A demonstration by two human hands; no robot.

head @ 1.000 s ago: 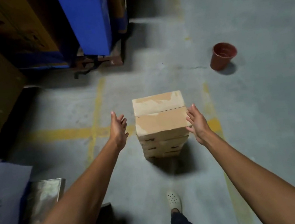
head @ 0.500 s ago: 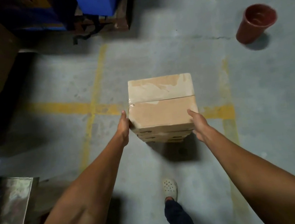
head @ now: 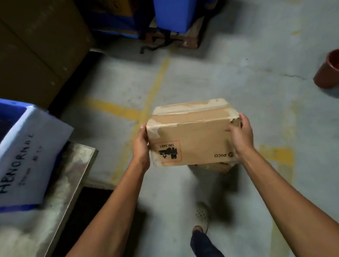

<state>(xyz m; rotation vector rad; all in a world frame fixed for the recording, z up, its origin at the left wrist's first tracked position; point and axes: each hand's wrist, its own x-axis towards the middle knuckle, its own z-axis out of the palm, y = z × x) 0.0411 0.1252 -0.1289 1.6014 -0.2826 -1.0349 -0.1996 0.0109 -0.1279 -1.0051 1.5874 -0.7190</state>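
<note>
Concrete floor (head: 243,74) underfoot, pale shoe (head: 201,214) just short of the cardboard box (head: 194,138) — and the box is up in the air, held over the lower boxes (head: 217,166). The left hand (head: 143,149) grips its left end, the right hand (head: 241,135) its right corner, fingers curled tight on the card — red pot (head: 336,70) beyond it to the right.

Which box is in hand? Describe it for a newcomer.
Start at the yellow floor lines; over them the left hand and right hand grip a taped brown carton. Unlike the blurred box below it, it shows an upside-down UN 3481 label and PICO print.
</note>
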